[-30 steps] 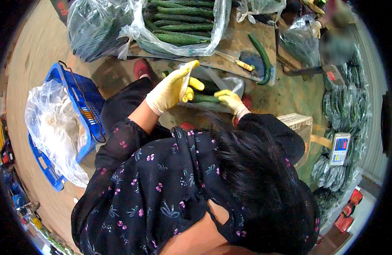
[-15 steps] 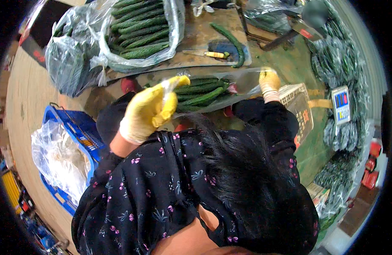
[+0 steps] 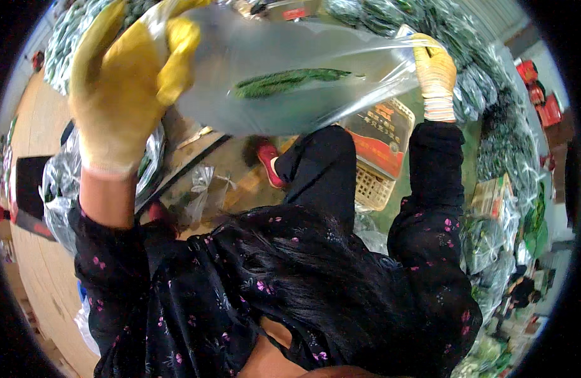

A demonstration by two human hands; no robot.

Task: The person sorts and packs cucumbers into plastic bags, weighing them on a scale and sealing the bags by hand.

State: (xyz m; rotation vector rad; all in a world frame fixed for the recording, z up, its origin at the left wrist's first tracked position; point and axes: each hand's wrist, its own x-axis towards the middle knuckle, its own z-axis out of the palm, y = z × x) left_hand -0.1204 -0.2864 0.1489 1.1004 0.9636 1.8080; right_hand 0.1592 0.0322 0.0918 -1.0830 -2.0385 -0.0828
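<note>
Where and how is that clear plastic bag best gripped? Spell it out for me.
Probably best to take the clear plastic bag by its drawn-out right end, coming from the right, where the right hand pinches it. The film narrows there into taut folds, giving a bunched edge to close on. Its broad middle is a wide, smooth sheet, likely harder to hold.

Cream crate [image 3: 373, 190] on green floor [image 3: 470, 154]

Tan floor [image 3: 48, 277] left, greenish floor [image 3: 398, 192] right
</note>
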